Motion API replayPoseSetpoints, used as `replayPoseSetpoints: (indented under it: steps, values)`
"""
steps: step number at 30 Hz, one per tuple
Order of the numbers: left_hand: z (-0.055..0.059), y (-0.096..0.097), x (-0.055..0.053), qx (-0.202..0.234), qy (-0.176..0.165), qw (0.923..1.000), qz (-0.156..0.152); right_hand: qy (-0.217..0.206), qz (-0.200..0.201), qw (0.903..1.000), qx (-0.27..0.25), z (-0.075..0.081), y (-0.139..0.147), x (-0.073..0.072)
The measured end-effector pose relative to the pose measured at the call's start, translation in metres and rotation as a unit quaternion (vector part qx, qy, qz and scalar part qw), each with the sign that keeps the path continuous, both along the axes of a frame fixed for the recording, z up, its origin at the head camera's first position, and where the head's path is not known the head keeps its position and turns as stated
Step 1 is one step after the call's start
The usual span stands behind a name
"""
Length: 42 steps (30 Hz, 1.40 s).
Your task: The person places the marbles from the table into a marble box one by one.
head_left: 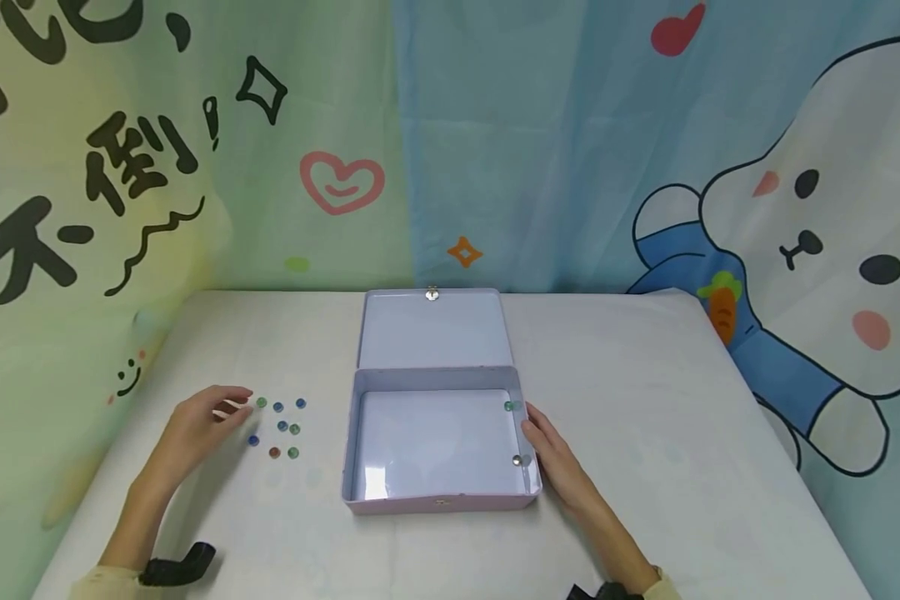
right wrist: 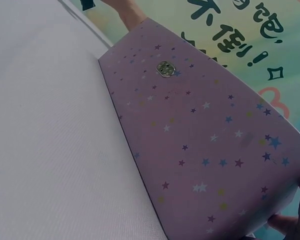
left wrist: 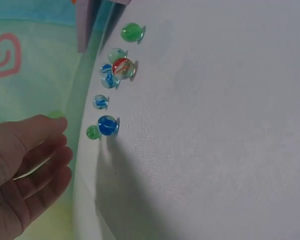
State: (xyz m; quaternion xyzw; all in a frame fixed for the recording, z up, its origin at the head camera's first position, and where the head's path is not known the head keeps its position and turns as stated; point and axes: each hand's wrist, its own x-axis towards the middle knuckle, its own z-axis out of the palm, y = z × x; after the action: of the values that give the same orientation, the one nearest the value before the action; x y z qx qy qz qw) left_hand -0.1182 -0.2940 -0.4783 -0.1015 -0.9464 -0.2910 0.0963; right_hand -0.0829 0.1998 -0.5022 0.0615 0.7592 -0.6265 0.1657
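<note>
Several glass marbles, blue, green and one reddish (head_left: 274, 452), lie on the white table left of the box. My left hand (head_left: 212, 421) hovers beside a green marble (head_left: 261, 402) with its fingers loosely bent; nothing shows between them in the left wrist view, where a blue marble (left wrist: 108, 125) lies just right of the fingertips. An open tin box (head_left: 397, 505) stands mid-table, its lid (head_left: 435, 329) leaning back. Inside, near the right wall, are a green marble (head_left: 508, 406) and a pale one (head_left: 517, 460). My right hand (head_left: 562, 462) rests against the box's right side, fingers extended.
The white table (head_left: 645, 400) reaches back to a printed cloth backdrop (head_left: 487, 150). The box's outer wall, purple with stars and a metal clasp (right wrist: 166, 69), fills much of the right wrist view. Dark wrist straps (head_left: 178, 567) sit near both sleeves.
</note>
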Motion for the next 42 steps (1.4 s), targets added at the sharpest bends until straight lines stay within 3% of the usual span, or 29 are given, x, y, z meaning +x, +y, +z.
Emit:
replayPoseSetpoints:
  steps: [6,18,29,42]
  values:
    - [-0.004,-0.001,-0.009,-0.011,-0.026,0.9991,-0.031,0.005,0.001,1.0,-0.003,0.0,0.001,0.0]
    - [-0.003,0.002,-0.015,-0.029,-0.064,0.9966,-0.041,0.007,-0.002,0.9999,-0.012,0.001,0.0,0.001]
    - [-0.008,0.0,-0.018,-0.052,-0.086,0.9944,-0.031,0.0,-0.006,0.9999,-0.014,-0.001,-0.001,0.001]
    - [-0.015,-0.002,-0.023,-0.058,-0.083,0.9948,-0.014,0.006,-0.002,0.9997,-0.022,0.0,0.0,0.002]
